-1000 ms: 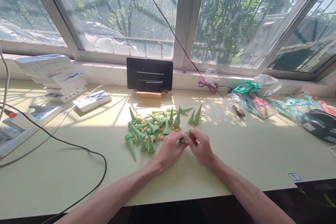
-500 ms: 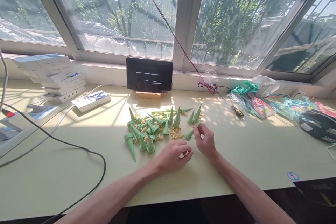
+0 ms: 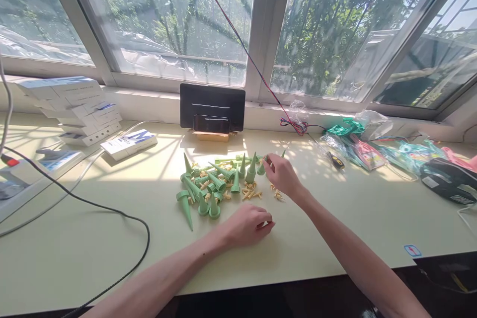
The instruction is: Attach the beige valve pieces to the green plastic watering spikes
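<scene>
On the pale tabletop lies a pile of green plastic watering spikes [image 3: 194, 186], some upright on their caps, others on their sides. Small yellow plastic valves [image 3: 250, 193] are scattered at the pile's right side, and a few more lie under my right wrist. My right hand [image 3: 282, 175] pinches a green watering spike [image 3: 261, 168] at the right edge of the pile, close to the upright ones; the fingers cover part of it. Nearer to me, my left hand [image 3: 249, 223] rests on the table, fingers curled and thumb against them. Whether it holds something small cannot be seen.
Behind the pile a black tablet [image 3: 212, 102] and a phone [image 3: 211, 123] lean on a stand. White boxes [image 3: 82, 109] are stacked at left, near a black cable [image 3: 145, 238]. At right lie a yellow-black tool [image 3: 336, 160], bagged items [image 3: 368, 151] and a black case [image 3: 449, 179].
My right hand has moved forward and left, carrying the watering spike from the table's middle to the row of upright spikes. My left hand has barely moved.
</scene>
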`<state>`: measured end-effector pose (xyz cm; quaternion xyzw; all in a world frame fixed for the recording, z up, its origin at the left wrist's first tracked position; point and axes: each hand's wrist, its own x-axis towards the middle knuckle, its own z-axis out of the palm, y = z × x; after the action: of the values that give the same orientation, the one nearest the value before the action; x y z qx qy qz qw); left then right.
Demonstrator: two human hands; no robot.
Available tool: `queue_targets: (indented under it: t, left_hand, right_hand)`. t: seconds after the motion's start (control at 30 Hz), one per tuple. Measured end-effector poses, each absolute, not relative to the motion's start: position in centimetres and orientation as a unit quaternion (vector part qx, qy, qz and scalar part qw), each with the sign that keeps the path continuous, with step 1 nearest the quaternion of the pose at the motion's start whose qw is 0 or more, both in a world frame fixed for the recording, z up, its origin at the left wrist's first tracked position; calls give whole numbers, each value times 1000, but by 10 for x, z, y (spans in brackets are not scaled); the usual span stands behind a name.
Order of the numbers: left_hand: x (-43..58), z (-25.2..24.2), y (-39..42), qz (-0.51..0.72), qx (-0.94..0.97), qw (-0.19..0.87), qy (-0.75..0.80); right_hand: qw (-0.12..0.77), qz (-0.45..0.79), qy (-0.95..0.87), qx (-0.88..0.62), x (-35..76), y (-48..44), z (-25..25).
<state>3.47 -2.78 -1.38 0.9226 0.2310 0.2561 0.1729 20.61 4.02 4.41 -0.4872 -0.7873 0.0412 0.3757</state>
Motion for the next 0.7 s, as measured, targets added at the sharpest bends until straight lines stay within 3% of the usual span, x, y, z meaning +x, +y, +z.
queue_targets:
  t: [0.37,0.7]
  left_hand:
    - [36,-12,-30,241,926,165,240]
    - [35,-15,-28,232,929,158,241]
  right_hand:
    - [286,67,-798,-527,194,58,27]
    - [284,85,-784,-546,183,59,26]
